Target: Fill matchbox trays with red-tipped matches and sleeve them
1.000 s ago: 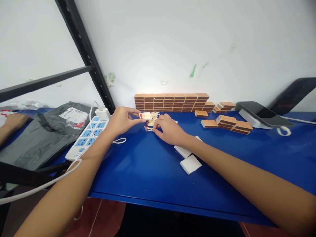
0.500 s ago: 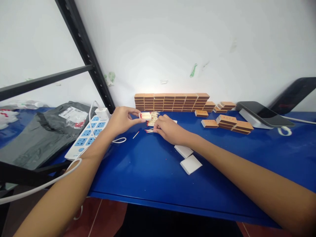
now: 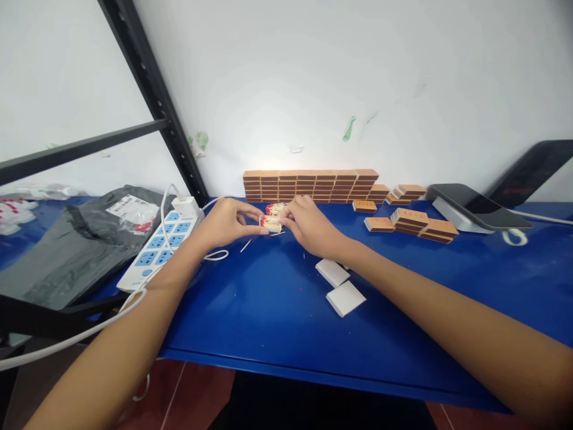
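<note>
My left hand (image 3: 230,221) pinches the left end of a small white matchbox tray (image 3: 261,221), thumb in front and fingers behind. Red-tipped matches (image 3: 271,224) fill the tray. At its right end are the closed fingertips of my right hand (image 3: 308,222), touching the matches; how many they hold I cannot make out. Behind the tray lies a loose heap of matches (image 3: 274,208). One single match (image 3: 246,245) rests on the blue table to the left. Two white tray pieces (image 3: 346,298) lie under and in front of my right forearm.
Stacked matchboxes (image 3: 308,186) form a low wall at the back. More matchboxes (image 3: 412,218) stand to the right, beside a phone on a stand (image 3: 474,206). At left are a power strip (image 3: 156,248) with a white cable and a grey plastic bag (image 3: 80,239).
My left hand has brought the tray slightly right and down. My right hand has carried matches from the heap up to the tray, which now looks fuller.
</note>
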A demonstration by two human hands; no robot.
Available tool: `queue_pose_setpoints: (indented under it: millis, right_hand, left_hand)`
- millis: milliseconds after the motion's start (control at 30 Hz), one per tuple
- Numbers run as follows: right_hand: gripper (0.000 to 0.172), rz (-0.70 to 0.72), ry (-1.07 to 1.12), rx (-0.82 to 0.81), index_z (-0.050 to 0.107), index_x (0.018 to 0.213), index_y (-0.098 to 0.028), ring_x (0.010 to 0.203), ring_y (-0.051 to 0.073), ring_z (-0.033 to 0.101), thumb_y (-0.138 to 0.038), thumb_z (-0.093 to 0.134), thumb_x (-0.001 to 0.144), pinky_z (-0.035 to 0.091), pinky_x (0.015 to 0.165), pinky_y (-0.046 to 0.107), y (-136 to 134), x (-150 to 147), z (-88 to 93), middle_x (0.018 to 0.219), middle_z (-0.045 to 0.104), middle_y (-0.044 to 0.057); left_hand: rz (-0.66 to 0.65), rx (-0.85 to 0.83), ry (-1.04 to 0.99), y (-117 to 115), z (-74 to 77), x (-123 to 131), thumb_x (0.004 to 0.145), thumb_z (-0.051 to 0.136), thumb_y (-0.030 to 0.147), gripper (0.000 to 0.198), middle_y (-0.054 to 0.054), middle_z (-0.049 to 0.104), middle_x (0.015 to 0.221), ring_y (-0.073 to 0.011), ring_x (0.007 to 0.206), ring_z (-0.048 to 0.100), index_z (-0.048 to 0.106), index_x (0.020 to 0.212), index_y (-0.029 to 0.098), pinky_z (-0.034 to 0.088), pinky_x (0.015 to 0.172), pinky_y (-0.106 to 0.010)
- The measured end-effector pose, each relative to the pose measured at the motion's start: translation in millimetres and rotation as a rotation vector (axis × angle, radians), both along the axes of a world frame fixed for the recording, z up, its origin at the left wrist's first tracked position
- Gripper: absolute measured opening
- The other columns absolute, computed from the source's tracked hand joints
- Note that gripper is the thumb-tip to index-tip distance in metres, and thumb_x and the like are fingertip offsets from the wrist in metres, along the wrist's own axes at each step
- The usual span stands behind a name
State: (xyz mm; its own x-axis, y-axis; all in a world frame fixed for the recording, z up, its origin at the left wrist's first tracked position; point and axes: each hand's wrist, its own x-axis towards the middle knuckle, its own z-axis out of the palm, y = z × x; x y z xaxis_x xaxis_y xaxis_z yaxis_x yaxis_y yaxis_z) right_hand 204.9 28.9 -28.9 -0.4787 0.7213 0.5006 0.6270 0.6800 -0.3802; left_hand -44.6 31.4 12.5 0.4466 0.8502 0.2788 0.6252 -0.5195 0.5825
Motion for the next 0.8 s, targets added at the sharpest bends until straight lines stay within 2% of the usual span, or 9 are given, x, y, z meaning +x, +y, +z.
queue_pose_setpoints:
  millis: [133, 367, 633, 800]
  right_hand:
    - [0.012, -0.01, -0.042, 0.014, 0.062, 0.096, -0.021, 0.102, 0.029, 0.05, -0.022, 0.054, 0.105, 0.043, 0.091, 0.044, -1.8, -1.2, -0.2, 0.102, 0.061, 0.011]
    - [0.006, -0.02, 0.034, 0.022, 0.062, 0.104, -0.02, 0.105, 0.028, 0.053, -0.022, 0.056, 0.103, 0.044, 0.092, 0.042, -4.8, -0.9, 2.2, 0.106, 0.064, 0.011]
    - [0.007, -0.069, 0.063, -0.012, 0.06, 0.097, -0.021, 0.103, 0.027, 0.057, -0.025, 0.059, 0.102, 0.045, 0.09, 0.04, -5.0, -0.2, 3.1, 0.104, 0.064, 0.011]
    - [0.013, -0.079, 0.081, -0.055, 0.058, 0.089, -0.022, 0.097, 0.025, 0.059, -0.025, 0.059, 0.102, 0.046, 0.088, 0.039, -2.5, -0.9, -0.1, 0.099, 0.064, 0.009]
  left_hand:
    - [-0.001, -0.014, -0.041, -4.5, 1.0, 4.6, 0.071, 0.097, 0.047, 0.044, -0.006, 0.082, 0.079, -0.0174, 0.06, 0.07, 0.087, 0.101, 0.016, 0.052, 0.056, -0.026]
    - [-0.01, -0.049, -0.068, -3.2, 0.8, 3.4, 0.071, 0.096, 0.046, 0.046, -0.008, 0.084, 0.089, -0.0182, 0.065, 0.073, 0.087, 0.104, 0.017, 0.055, 0.059, -0.027]
    - [0.038, -0.045, -0.07, -1.6, 1.2, 2.2, 0.07, 0.094, 0.053, 0.052, -0.01, 0.085, 0.098, -0.0216, 0.07, 0.076, 0.086, 0.106, 0.016, 0.056, 0.06, -0.029]
    - [0.021, -0.074, -0.082, -1.8, 0.4, 2.4, 0.07, 0.095, 0.051, 0.051, -0.01, 0.085, 0.097, -0.0224, 0.07, 0.077, 0.086, 0.106, 0.016, 0.057, 0.059, -0.029]
